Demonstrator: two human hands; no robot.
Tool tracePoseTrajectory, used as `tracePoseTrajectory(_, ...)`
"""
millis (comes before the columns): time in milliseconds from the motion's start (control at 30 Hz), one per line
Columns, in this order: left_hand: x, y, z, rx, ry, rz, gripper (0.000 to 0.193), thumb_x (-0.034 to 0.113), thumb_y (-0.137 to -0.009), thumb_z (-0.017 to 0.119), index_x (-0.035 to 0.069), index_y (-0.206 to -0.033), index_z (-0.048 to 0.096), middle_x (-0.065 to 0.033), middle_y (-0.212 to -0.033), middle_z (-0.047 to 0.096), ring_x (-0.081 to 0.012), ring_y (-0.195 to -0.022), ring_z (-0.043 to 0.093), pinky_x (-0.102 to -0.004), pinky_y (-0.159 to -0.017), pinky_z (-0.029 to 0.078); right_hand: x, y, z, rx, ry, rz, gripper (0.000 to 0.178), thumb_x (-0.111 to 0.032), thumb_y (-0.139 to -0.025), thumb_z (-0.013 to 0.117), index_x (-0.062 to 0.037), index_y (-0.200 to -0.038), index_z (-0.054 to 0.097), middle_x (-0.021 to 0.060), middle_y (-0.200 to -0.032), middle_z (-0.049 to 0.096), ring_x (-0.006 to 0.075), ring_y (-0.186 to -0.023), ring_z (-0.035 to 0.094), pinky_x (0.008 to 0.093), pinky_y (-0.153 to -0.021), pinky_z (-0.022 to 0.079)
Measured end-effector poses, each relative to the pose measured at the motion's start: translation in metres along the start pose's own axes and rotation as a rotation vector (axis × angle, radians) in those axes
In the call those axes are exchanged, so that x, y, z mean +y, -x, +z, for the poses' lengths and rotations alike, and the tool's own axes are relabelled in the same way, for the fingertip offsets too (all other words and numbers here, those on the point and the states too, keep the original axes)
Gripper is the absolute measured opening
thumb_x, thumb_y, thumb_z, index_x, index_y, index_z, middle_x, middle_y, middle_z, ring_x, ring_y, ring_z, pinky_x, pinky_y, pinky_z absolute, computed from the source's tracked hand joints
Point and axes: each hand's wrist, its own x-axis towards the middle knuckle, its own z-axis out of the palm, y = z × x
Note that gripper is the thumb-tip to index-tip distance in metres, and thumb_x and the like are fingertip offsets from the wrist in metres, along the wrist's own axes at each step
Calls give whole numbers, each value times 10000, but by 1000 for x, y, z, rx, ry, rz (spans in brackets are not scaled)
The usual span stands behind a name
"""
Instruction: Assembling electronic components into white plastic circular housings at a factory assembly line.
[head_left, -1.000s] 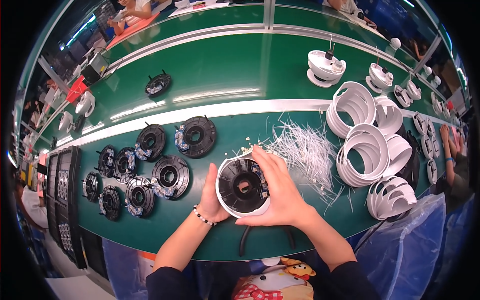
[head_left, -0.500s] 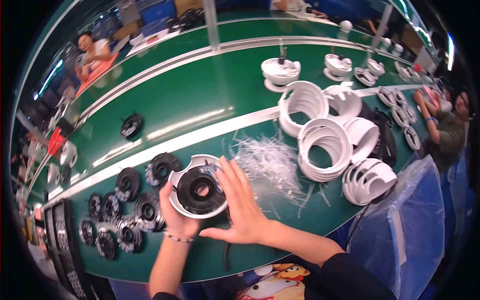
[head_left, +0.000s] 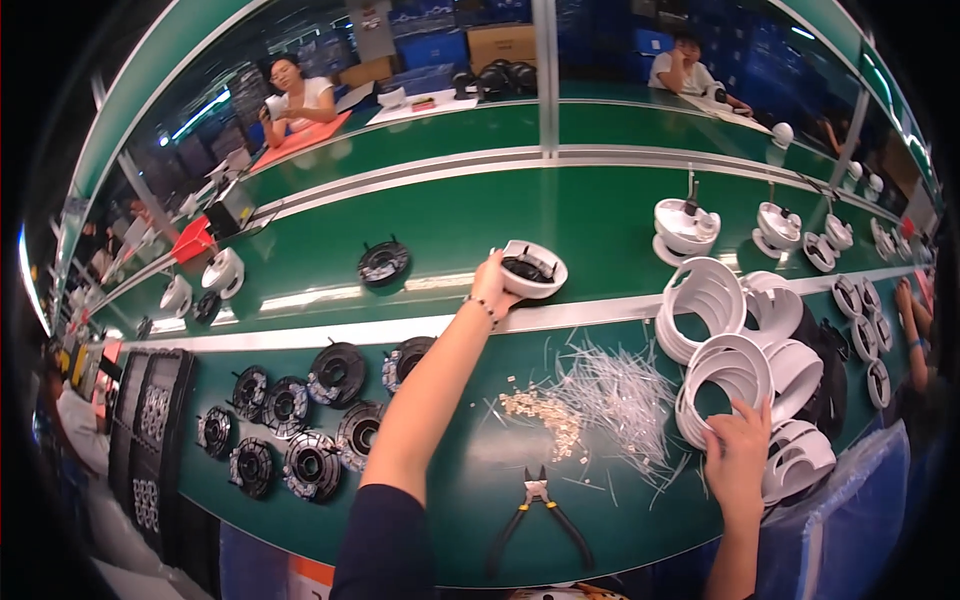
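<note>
My left hand [head_left: 490,288] is stretched out over the green belt, its fingers closed round the side of a white round housing [head_left: 545,291]. A black disc-shaped part [head_left: 527,269] with upright prongs sits inside that housing. To the right, my right hand [head_left: 738,450] has its fingers curled at the near rim of a white ring [head_left: 697,418], the front one of a nested stack. Part of the grip is hidden behind the fingers. Between my arms lie a pair of cutting pliers [head_left: 537,492] with black-and-yellow handles, their handles spread.
Several black round parts [head_left: 313,466] lie left of my left arm; another [head_left: 384,263] rests on the belt [head_left: 600,220]. Clear plastic strips [head_left: 622,395] and small beige pieces [head_left: 545,412] are heaped mid-table. A black crate [head_left: 150,450] stands left. White assemblies [head_left: 687,226] line the belt. People sit opposite.
My left hand has carried the white housing forward over the belt. My right hand has left it and moved right to the ring stack. The pliers and beige pieces have come into sight.
</note>
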Motion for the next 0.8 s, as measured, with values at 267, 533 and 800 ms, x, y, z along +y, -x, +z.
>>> tracePoseTrajectory(267, 69, 24, -33, 305, -1512, 386, 513, 279, -775, 573, -29, -1164, 441, -168, -1120, 514, -249, -1006, 506, -318, -839, 426, -20, -12, -14, 232, -122, -91, 75, 4, -672, 584, -6, -739, 553, 94, -719, 579, 273, -718, 561, 439, -879, 348)
tracePoseTrajectory(533, 93, 147, -85, 5, -2050, 193, 485, 222, -636, 706, 17, -1041, 533, -138, -891, 601, -246, -791, 588, -318, -742, 467, -112, 25, -1, -111, -560, -640, 110, -113, -664, 651, -46, -721, 584, 27, -745, 596, 108, -501, 495, 209, -411, 357)
tracePoseTrajectory(800, 72, 182, -70, 276, -1762, 226, 321, 231, -675, 646, -9, -874, 573, -160, -811, 603, -278, -782, 586, -333, -752, 449, -142, 61, 34, -565, -573, -528, 353, -268, -660, 673, -27, -896, 569, 69, -950, 548, 196, -717, 520, 278, -601, 443)
